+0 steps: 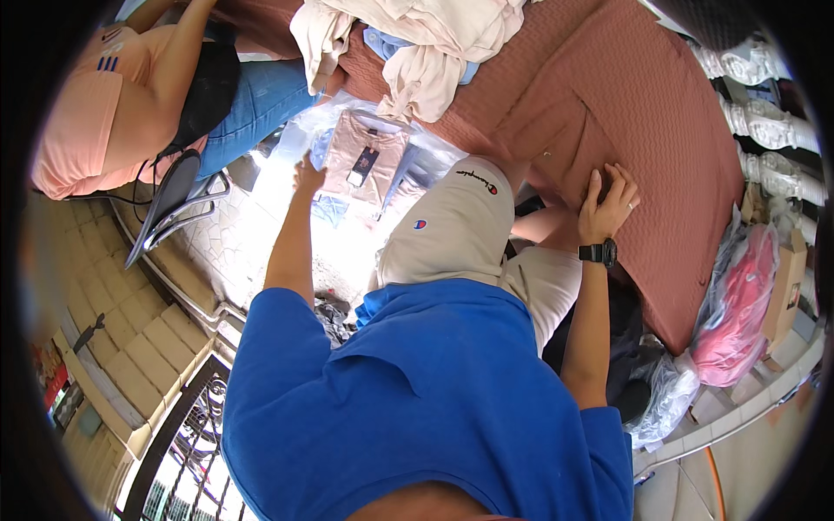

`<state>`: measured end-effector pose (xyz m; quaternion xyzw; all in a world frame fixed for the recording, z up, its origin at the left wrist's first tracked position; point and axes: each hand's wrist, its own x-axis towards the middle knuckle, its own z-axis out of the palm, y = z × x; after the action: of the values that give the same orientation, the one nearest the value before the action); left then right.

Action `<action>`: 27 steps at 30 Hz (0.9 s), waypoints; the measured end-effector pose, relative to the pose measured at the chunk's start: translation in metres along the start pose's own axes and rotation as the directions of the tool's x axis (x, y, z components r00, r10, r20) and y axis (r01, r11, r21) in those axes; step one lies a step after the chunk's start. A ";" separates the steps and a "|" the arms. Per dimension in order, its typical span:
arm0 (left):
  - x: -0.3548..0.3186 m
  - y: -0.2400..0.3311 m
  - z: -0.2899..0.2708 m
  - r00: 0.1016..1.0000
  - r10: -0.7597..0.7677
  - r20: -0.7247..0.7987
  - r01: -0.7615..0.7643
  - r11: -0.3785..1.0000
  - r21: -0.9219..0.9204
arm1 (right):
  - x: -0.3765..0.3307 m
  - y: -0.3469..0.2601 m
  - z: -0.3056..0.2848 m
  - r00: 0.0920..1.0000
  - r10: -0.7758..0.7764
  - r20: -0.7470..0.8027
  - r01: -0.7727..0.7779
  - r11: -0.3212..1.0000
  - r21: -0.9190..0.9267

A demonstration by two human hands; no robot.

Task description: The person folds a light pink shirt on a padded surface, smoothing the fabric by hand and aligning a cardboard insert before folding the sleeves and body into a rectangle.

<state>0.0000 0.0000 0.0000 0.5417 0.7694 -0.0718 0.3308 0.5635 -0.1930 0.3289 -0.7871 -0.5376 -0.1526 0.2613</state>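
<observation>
1. I see the left hand [308, 176] beside the folded pink shirt [385, 169]; I cannot tell if it is gripping.
2. The right hand [610, 204] is open, on the brown cloth [660, 234].
3. The shirt lies left of centre, nearer than the pale clothes pile [452, 35].

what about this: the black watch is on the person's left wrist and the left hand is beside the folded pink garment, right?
The wrist is wrong: the head view shows the black watch on the wrist of the right hand. The left hand is beside the folded pink garment.
</observation>
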 end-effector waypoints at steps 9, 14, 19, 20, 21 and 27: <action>-0.050 0.053 0.109 0.984 0.119 0.129 -0.121 0.993 0.005 | -0.008 0.008 -0.008 0.999 0.052 0.010 -0.051 0.994 -0.092; -0.080 0.057 0.108 0.975 0.180 -0.131 -0.198 0.969 -0.144 | -0.003 0.002 -0.009 0.998 0.064 0.019 -0.063 0.995 -0.074; -0.130 0.090 0.072 0.882 0.401 -0.248 -0.470 0.724 -0.504 | -0.004 0.002 -0.012 0.996 0.084 -0.012 -0.084 0.995 -0.047; -0.152 0.106 0.054 0.869 0.412 -0.275 -0.493 0.670 -0.555 | -0.006 0.002 -0.013 0.995 0.096 -0.016 -0.097 0.994 -0.042; -0.172 0.122 0.037 0.853 0.428 -0.299 -0.516 0.609 -0.602 | -0.007 0.001 -0.015 0.994 0.109 -0.013 -0.110 0.993 -0.032; -0.274 0.249 -0.054 0.552 0.614 -0.564 -0.830 0.335 -0.447 | -0.001 -0.001 -0.022 0.988 0.151 -0.030 -0.150 0.988 0.031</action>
<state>0.2496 -0.0899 0.2642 0.6721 0.4499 0.4496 0.3792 0.5631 -0.2059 0.3470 -0.8189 -0.4747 -0.1373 0.2921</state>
